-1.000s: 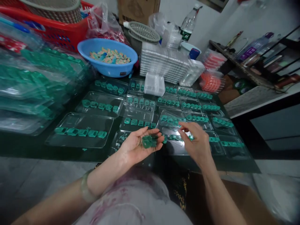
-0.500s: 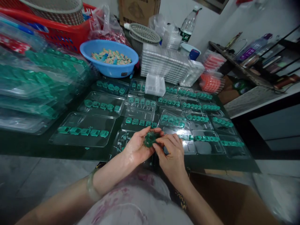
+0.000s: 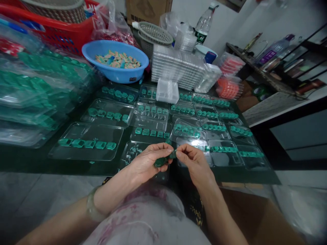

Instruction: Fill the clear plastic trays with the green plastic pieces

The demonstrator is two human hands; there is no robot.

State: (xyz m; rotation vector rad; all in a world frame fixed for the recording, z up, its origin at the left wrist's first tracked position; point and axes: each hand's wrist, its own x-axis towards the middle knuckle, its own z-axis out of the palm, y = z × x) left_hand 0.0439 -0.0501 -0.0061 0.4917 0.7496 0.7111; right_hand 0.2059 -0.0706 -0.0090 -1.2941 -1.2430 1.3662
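Note:
My left hand (image 3: 144,163) is closed, its fingers curled around a dark green, slightly shiny piece (image 3: 159,162) whose exact kind I cannot make out. Part of that piece sticks out below the left fingers. My right hand (image 3: 195,163) pinches a small green bit at its right end, thumb against forefinger, so the fingertips of both hands nearly meet. Beneath and ahead lie shallow clear plastic trays (image 3: 68,153), several of them, most with a row of green translucent pieces (image 3: 90,144). One tray (image 3: 127,149) near my left hand carries small green scraps.
Stacked trays of green pieces (image 3: 28,85) rise on the left. Behind stand a blue basin (image 3: 114,73) of small coloured pieces, a red basket (image 3: 61,37), stacked clear boxes (image 3: 176,66) and a water bottle (image 3: 204,23). The dark table's front edge runs before me.
The left hand, flat with the green piece on its palm before, has curled around it. The right hand has turned and now pinches the piece's end. The view has shifted slightly.

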